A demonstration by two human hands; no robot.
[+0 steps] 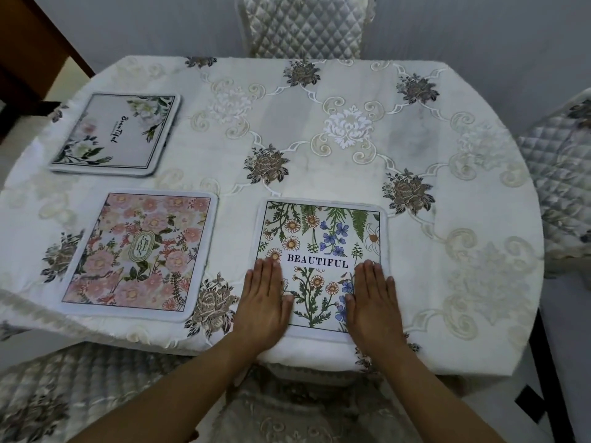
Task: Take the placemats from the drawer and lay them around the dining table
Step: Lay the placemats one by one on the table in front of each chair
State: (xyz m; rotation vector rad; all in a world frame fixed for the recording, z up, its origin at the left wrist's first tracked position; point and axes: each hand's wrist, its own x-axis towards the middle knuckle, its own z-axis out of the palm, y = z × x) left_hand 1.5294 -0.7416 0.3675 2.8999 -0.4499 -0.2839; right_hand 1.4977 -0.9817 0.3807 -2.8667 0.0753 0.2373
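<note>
Both hands, left and right, lie with fingers released and flat, grasping nothing, on the wildflower placemat, which extends beyond the fingertips. Recommended: smooth outward, squaring its near edge to the counter rim; 2 other mats lie left of the fingers.

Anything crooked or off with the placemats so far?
Slightly. The far-left white peony mat and the pink floral mat sit rotated, not square to the table edge. The daisy mat lies straighter, both hands flat on its near corners: left hand, right hand. Nothing spilled or damaged.
</note>
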